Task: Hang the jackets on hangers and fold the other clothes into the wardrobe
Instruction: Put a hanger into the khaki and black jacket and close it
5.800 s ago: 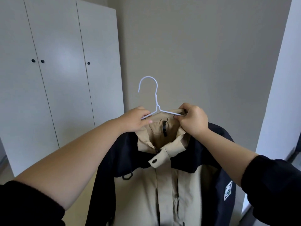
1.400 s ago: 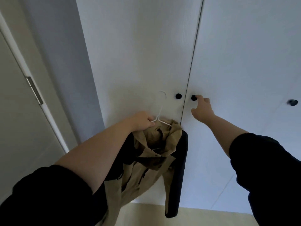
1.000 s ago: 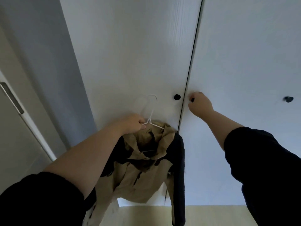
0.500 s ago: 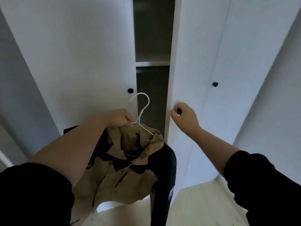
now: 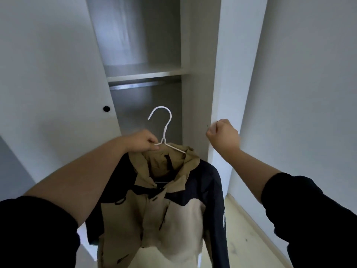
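Note:
A tan and navy jacket (image 5: 154,213) hangs on a white wire hanger (image 5: 164,128) in front of the open wardrobe. My left hand (image 5: 143,141) grips the hanger's left shoulder just below the hook. My right hand (image 5: 224,135) holds the small black knob of the swung-out wardrobe door (image 5: 224,74), seen edge-on. Inside the wardrobe a metal rail (image 5: 139,85) runs under a white shelf (image 5: 146,75). The hanger's hook is below the rail and apart from it.
The left wardrobe door (image 5: 54,64) is closed, with a black knob (image 5: 106,108). A pale wall or panel (image 5: 309,74) fills the right side. Light wooden floor (image 5: 249,235) shows at the lower right.
The right door has swung further open, showing the shelf and rail. The jacket on its hanger has come in front of the opening. My right hand still holds the knob.

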